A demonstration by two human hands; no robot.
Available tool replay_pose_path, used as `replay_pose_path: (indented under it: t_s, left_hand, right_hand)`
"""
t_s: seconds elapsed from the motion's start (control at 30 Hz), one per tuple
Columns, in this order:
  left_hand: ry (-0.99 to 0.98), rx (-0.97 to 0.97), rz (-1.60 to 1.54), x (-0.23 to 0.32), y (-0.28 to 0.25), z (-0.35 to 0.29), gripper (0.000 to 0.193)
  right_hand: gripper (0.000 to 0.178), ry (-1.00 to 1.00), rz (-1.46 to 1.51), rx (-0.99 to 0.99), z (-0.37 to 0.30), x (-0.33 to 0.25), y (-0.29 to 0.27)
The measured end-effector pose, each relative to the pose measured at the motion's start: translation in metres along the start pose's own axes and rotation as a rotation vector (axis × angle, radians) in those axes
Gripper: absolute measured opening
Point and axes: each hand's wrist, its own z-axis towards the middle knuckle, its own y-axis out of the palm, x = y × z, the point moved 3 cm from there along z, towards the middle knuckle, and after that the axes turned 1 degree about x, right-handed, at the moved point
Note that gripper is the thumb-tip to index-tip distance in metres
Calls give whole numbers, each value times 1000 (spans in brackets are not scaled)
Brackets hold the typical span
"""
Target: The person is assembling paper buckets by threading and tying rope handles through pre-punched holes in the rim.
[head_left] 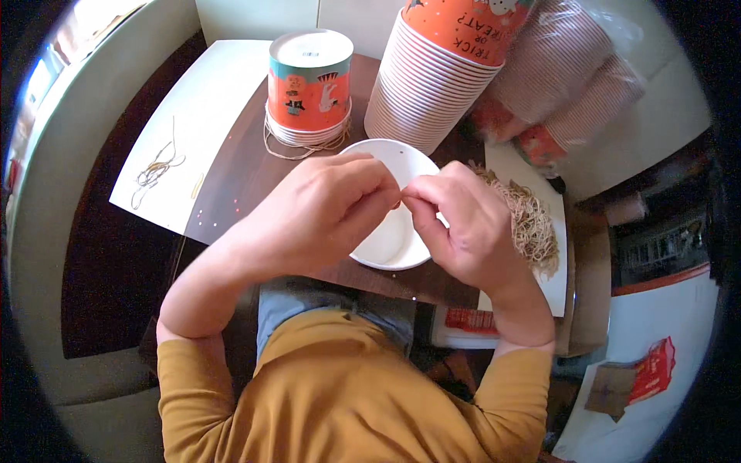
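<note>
An upright paper bucket (390,239) stands close in front of me, its white inside facing up and a small hole near its far rim. Over its opening my left hand (336,197) and my right hand (467,220) meet, fingertips touching. Both are closed in a pinch, and whatever sits between the fingers is too small and hidden to name. To the right of my right hand lies a tangled heap of beige twine (529,224), partly behind that hand. Behind my left hand sits an upturned orange and teal bucket stack (309,96) with twine loops round its base.
A tall nested stack of orange-printed paper buckets (432,81) rises at the back. More stacks in clear plastic (559,69) lean at the back right. Loose strings (158,170) lie on a white board (208,100) at left. A cardboard box (590,270) stands beyond the right edge.
</note>
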Motion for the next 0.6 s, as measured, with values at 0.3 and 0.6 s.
replay_pose_path:
  t_s: [0.3,0.6]
  left_hand:
    - [-1,279,226,-2,38,-73,43]
    - [-164,435,127,-39,33,-96,70]
  right_hand:
    - [11,182,176,-375,-1,110,26]
    - [12,596,173,-415,-31,51,20]
